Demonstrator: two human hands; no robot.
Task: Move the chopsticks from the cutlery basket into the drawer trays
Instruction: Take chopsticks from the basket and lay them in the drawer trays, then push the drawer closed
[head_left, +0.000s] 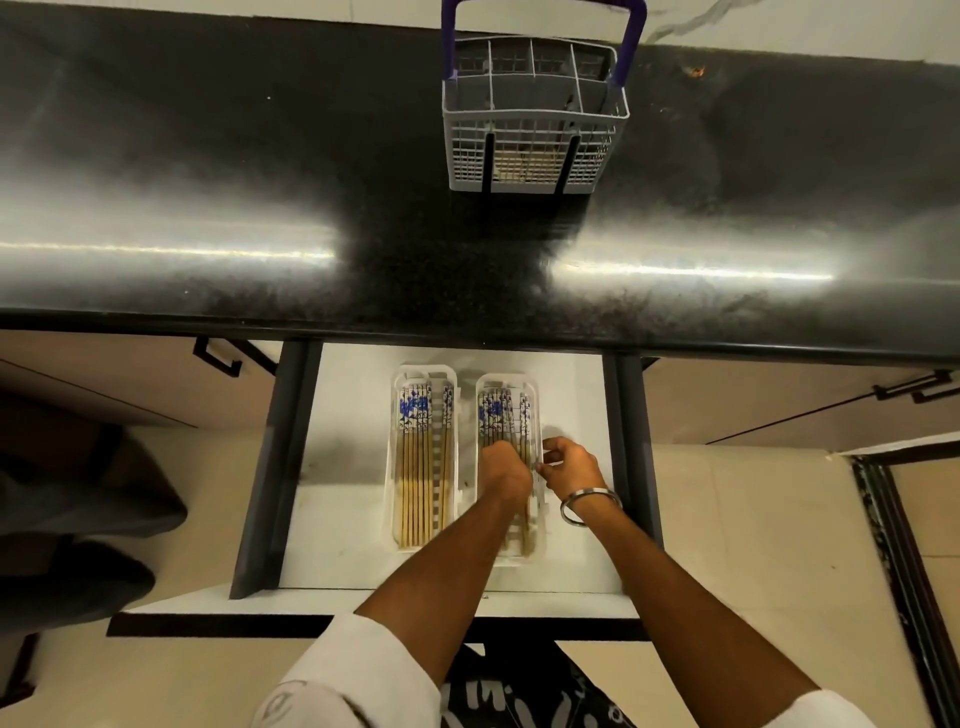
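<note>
The white cutlery basket (535, 117) with a purple handle stands at the back of the dark counter; I see no chopsticks sticking out of it. Below, in the pulled-out drawer (353, 499), two white trays lie side by side. The left tray (452, 499) holds several bamboo chopsticks (415, 467) with blue-and-white patterned tops. The right tray (537, 400) holds more of the same chopsticks (501, 415). My left hand (503, 470) rests on the chopsticks in the right tray, fingers curled over them. My right hand (571, 465) pinches at that tray's right edge.
The glossy black counter (311, 208) overhangs the drawer's back. Cabinet doors with dark handles (221, 356) flank the drawer on both sides. Dark bundles (78, 519) lie on the tiled floor at the left. A dark door frame (904, 571) stands at the right.
</note>
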